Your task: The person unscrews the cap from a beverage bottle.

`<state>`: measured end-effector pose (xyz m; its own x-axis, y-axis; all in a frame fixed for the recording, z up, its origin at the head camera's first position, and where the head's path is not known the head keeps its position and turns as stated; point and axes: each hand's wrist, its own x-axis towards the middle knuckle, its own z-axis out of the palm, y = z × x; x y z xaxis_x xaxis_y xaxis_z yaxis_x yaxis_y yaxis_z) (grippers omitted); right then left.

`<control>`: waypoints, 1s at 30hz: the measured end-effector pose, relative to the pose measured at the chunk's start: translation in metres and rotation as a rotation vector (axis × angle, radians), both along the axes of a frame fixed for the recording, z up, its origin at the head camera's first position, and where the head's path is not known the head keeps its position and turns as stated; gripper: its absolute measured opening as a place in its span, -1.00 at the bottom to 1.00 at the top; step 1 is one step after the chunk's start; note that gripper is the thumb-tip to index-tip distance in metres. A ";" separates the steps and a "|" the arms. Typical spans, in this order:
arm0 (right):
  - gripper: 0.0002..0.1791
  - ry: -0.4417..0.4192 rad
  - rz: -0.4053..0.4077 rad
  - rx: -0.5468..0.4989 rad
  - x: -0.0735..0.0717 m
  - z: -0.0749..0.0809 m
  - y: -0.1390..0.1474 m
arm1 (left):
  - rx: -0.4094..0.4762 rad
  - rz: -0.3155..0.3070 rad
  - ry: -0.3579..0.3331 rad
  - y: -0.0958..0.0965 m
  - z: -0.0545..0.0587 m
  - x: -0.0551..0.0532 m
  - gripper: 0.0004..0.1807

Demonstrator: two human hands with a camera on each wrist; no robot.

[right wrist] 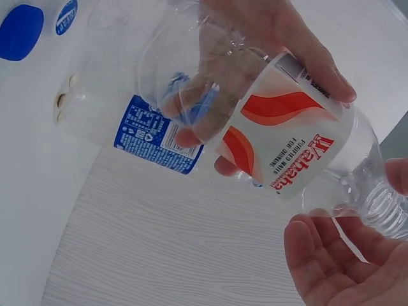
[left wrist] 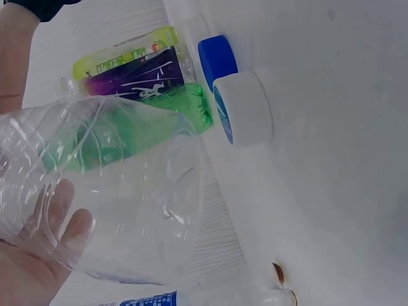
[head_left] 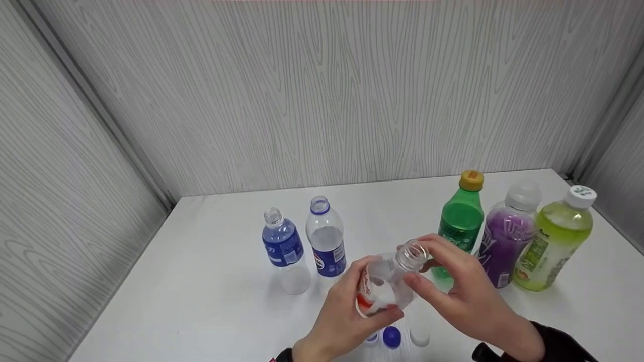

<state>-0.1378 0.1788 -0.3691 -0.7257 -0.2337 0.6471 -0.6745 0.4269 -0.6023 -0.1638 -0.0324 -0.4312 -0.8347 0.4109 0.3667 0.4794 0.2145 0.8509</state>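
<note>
My left hand [head_left: 347, 306] grips a clear water bottle [right wrist: 287, 127] with a red and white label around its body. The bottle is tilted, and its uncapped neck [head_left: 413, 255] points up and to the right. Around that neck my right hand [head_left: 465, 289] is loosely spread, thumb on the near side and fingers on the far side. In the right wrist view its fingertips [right wrist: 299, 233] overlap the bottle's shoulder. Below the hands, a blue cap [head_left: 392, 337] and a white cap [head_left: 419, 336] lie on the table, with another cap [head_left: 372, 337] partly hidden by the left hand.
Two uncapped bottles with blue labels, one slimmer [head_left: 283, 249] and one wider [head_left: 326, 236], stand left of the hands. On the right are a green bottle [head_left: 460, 216], a purple bottle [head_left: 509, 234] and a yellow-green bottle [head_left: 556, 241], all capped. A wood-patterned panel [head_left: 322, 100] rises behind the table.
</note>
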 end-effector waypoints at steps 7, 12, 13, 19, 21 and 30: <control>-0.57 0.063 -0.044 0.034 -0.002 0.010 -0.005 | 0.034 0.145 0.209 0.008 0.002 -0.001 -0.17; -0.60 0.066 -0.088 0.037 -0.010 0.022 -0.006 | 0.065 0.243 0.271 0.016 0.010 -0.007 -0.14; -0.60 0.063 -0.098 0.041 -0.012 0.024 -0.007 | 0.068 0.262 0.280 0.018 0.011 -0.009 -0.16; -0.66 0.027 -0.149 0.088 -0.026 0.034 -0.011 | 0.101 0.365 0.311 0.033 0.012 -0.019 -0.19; -0.67 0.016 -0.168 0.096 -0.031 0.035 -0.012 | 0.111 0.393 0.314 0.037 0.011 -0.023 -0.20; -0.65 -0.023 -0.209 0.073 -0.052 0.024 -0.015 | 0.100 0.415 0.230 0.047 0.005 -0.036 -0.18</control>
<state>-0.1894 0.1638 -0.3450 -0.7775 -0.1220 0.6169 -0.5531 0.5994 -0.5786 -0.1996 0.0146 -0.4261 -0.8135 0.0132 0.5814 0.5484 0.3501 0.7594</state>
